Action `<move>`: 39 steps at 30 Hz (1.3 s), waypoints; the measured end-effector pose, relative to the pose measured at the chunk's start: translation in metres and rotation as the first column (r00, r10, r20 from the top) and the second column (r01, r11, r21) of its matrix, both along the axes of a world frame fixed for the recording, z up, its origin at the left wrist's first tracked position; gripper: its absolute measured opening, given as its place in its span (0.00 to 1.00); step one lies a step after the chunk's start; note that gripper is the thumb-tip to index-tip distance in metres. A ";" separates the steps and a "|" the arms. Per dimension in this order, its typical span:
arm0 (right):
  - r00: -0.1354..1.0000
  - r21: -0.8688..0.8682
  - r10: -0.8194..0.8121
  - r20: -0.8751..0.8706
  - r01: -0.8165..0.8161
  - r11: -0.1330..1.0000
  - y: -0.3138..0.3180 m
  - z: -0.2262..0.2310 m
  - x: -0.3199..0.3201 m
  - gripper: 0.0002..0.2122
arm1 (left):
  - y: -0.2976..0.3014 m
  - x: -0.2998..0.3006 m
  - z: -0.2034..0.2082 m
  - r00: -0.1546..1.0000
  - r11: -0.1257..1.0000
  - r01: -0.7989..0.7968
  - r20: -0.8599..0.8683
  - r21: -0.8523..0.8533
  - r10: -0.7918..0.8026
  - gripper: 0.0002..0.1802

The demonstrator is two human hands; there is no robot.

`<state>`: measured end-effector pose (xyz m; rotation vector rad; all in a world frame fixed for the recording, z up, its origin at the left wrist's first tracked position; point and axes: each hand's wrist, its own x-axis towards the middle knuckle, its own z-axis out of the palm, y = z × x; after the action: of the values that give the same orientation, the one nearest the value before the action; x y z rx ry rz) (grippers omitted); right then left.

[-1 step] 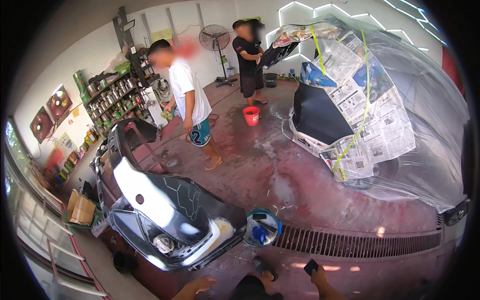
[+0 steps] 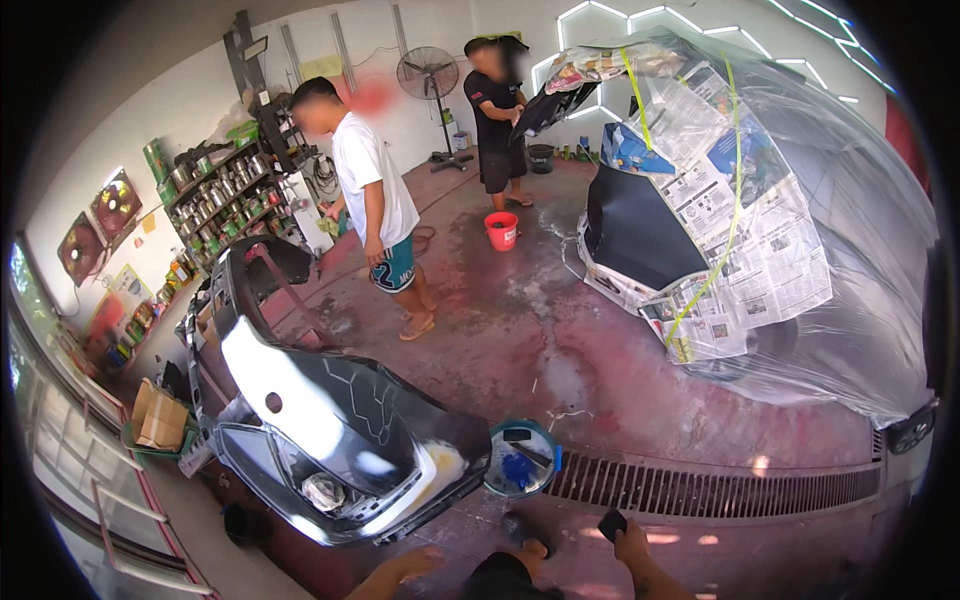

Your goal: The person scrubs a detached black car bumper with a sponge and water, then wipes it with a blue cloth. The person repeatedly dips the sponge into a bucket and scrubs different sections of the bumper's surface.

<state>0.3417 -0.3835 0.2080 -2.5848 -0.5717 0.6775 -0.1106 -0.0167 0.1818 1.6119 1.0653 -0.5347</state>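
My right hand (image 2: pixel 631 544) grips a small dark flat pad (image 2: pixel 612 525) by its lower end, above the floor near the drain grate. My left hand (image 2: pixel 422 562) hangs at the lower edge with its fingers stretched out, holding nothing. Just ahead of it stands a car bumper (image 2: pixel 405 400), patched in white and dark grey, with a crumpled pale wad (image 2: pixel 323 493) in one of its recesses. Nearest beyond my knees is a round blue basin (image 2: pixel 556 470) holding a dark block, a strip and something bright blue.
A metal drain grate (image 2: pixel 720 487) crosses the floor at right. A car (image 2: pixel 750 280) under newspaper and plastic film fills the right side. One person (image 2: pixel 375 190) in a white shirt stands beyond the bumper; another (image 2: pixel 494 120) handles a dark part near a red bucket (image 2: pixel 501 232).
My right hand has shifted slightly left and up with the dark pad. My left hand has moved a little right. The person in white has shifted slightly left.
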 end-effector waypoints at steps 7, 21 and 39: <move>0.965 0.068 0.250 0.081 -0.256 0.964 0.134 0.048 0.125 0.16 | 0.013 0.324 0.076 0.801 0.940 -0.007 0.561 -0.340 0.209 0.34; 0.877 0.118 -0.219 -0.427 0.294 0.948 0.158 -0.096 0.206 0.17 | -0.013 0.359 -0.105 0.879 0.870 -0.459 0.052 -0.179 0.475 0.24; 0.318 0.034 0.946 -0.060 -0.947 0.320 0.406 -0.399 0.159 0.23 | 0.068 0.437 -0.369 0.854 0.909 -0.263 -0.361 0.323 0.375 0.24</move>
<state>0.5002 0.0226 -0.1913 -1.9300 -2.1569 1.0751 0.3262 0.0514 -0.1868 1.5282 1.7588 -0.5376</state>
